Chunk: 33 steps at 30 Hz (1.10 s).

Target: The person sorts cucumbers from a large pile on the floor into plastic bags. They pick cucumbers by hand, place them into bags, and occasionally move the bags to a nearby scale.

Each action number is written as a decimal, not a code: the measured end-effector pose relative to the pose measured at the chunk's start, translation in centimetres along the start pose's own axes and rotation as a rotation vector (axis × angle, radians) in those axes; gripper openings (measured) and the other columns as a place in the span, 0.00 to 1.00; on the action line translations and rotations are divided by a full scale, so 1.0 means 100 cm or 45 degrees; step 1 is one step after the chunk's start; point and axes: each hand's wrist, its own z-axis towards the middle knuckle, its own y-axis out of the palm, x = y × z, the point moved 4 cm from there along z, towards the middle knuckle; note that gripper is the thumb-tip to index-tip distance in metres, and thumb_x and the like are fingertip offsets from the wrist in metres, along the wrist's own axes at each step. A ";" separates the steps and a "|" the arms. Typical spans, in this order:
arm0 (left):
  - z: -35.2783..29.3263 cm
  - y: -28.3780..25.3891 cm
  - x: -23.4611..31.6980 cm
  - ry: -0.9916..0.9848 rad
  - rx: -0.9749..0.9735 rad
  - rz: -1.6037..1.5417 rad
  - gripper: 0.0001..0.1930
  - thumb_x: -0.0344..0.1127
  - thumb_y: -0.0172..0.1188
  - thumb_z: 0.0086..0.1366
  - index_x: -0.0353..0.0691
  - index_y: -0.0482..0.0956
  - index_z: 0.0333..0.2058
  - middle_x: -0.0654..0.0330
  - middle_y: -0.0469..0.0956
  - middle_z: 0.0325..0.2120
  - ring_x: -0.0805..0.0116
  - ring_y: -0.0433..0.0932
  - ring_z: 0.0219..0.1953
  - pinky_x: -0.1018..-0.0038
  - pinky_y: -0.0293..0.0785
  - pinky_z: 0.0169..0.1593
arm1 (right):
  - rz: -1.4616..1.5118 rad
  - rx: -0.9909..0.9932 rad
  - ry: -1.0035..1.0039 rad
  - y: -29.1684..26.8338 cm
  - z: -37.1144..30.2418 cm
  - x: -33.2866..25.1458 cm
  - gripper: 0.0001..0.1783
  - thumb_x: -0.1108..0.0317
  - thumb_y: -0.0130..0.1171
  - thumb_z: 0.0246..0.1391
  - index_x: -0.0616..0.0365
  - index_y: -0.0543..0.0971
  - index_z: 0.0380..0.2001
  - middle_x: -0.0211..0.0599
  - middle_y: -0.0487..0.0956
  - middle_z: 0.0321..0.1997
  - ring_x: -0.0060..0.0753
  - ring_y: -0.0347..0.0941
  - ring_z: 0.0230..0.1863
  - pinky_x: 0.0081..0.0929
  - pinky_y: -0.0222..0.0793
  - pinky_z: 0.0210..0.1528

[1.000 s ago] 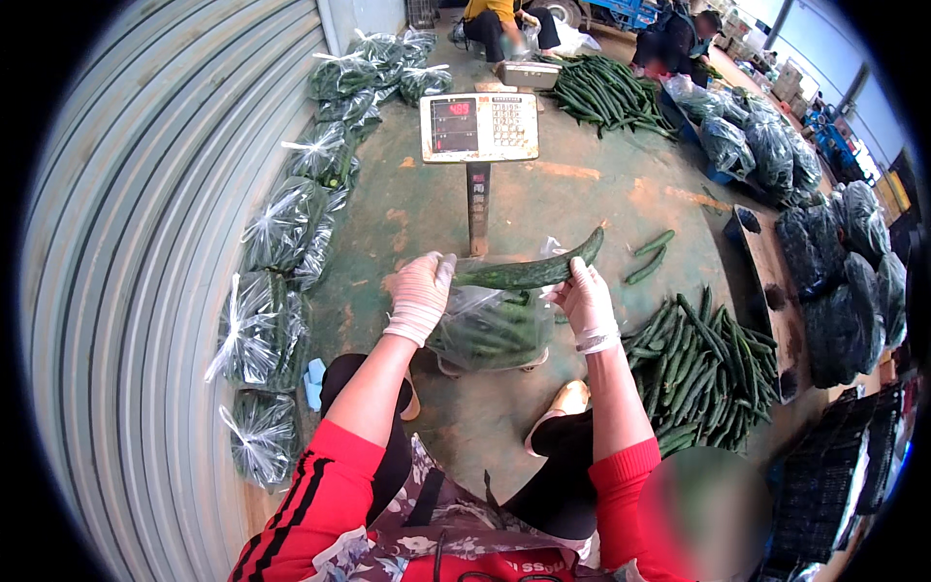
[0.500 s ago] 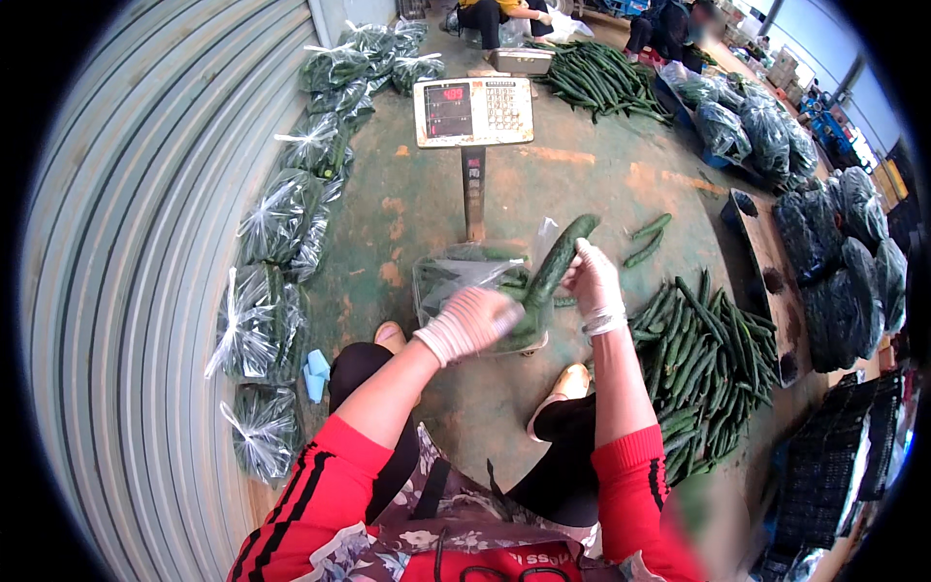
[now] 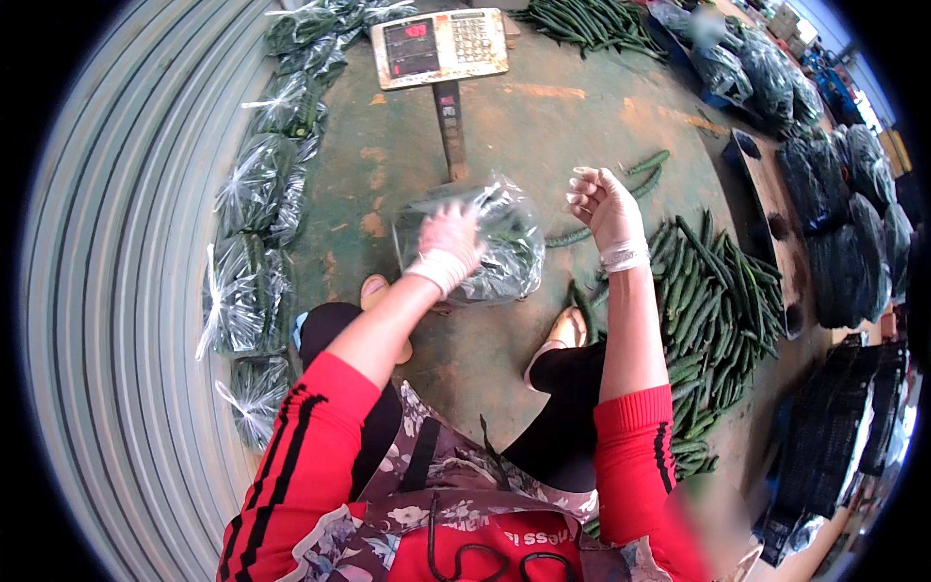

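Observation:
A clear plastic bag of cucumbers [image 3: 509,254] sits on the platform of a weighing scale. My left hand [image 3: 449,241], in a pale glove, lies over the bag's near left side; it is blurred, but its fingers look stretched out across the plastic. Raised to the right of the bag, my gloved right hand [image 3: 606,211] has loosely curled, parted fingers and nothing visible in them. Below its wrist, a dark cucumber [image 3: 584,308] lies beside my right shoe. Another cucumber [image 3: 568,238] rests on the floor between the bag and my right hand.
The scale's display head [image 3: 441,47] stands on a post behind the bag. A large cucumber pile [image 3: 713,310] spreads to my right. Tied bags of cucumbers [image 3: 238,301] line the corrugated wall [image 3: 136,291] at left. Filled bags [image 3: 844,252] and black crates [image 3: 824,446] stand far right.
The cucumber that was between both hands is out of them. My left hand has moved onto the bag, my right hand stands apart from it, and the view has tilted lower.

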 end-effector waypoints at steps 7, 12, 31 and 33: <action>0.055 0.049 -0.037 -0.148 -0.005 0.070 0.47 0.52 0.69 0.45 0.46 0.55 0.61 0.49 0.65 0.55 0.52 0.61 0.60 0.55 0.53 0.63 | -0.178 0.116 -0.078 -0.036 -0.005 -0.011 0.17 0.56 0.47 0.62 0.58 0.77 0.40 0.28 0.78 0.31 0.25 0.73 0.32 0.26 0.71 0.39; 0.055 0.004 -0.011 0.200 -0.259 -0.615 0.13 0.38 0.58 0.53 0.37 0.80 0.35 0.51 0.80 0.29 0.61 0.79 0.34 0.69 0.73 0.41 | -0.416 0.360 -0.211 -0.116 -0.010 -0.034 0.17 0.57 0.49 0.62 0.59 0.79 0.39 0.32 0.80 0.32 0.25 0.75 0.30 0.24 0.73 0.34; 0.010 -0.035 -0.060 -0.083 -0.630 0.358 0.41 0.60 0.67 0.40 0.29 0.73 0.45 0.43 0.74 0.45 0.49 0.72 0.50 0.62 0.68 0.53 | -2.519 0.279 0.908 -0.326 -0.078 0.222 0.24 0.57 0.59 0.42 0.51 0.75 0.45 0.43 0.79 0.45 0.43 0.75 0.49 0.36 0.69 0.49; 0.015 -0.025 -0.052 -0.071 -0.893 0.309 0.39 0.61 0.66 0.41 0.28 0.75 0.41 0.44 0.77 0.40 0.50 0.76 0.45 0.62 0.71 0.49 | -2.213 0.379 0.759 -0.351 -0.082 0.226 0.19 0.62 0.57 0.41 0.55 0.77 0.39 0.44 0.79 0.39 0.41 0.77 0.41 0.35 0.71 0.41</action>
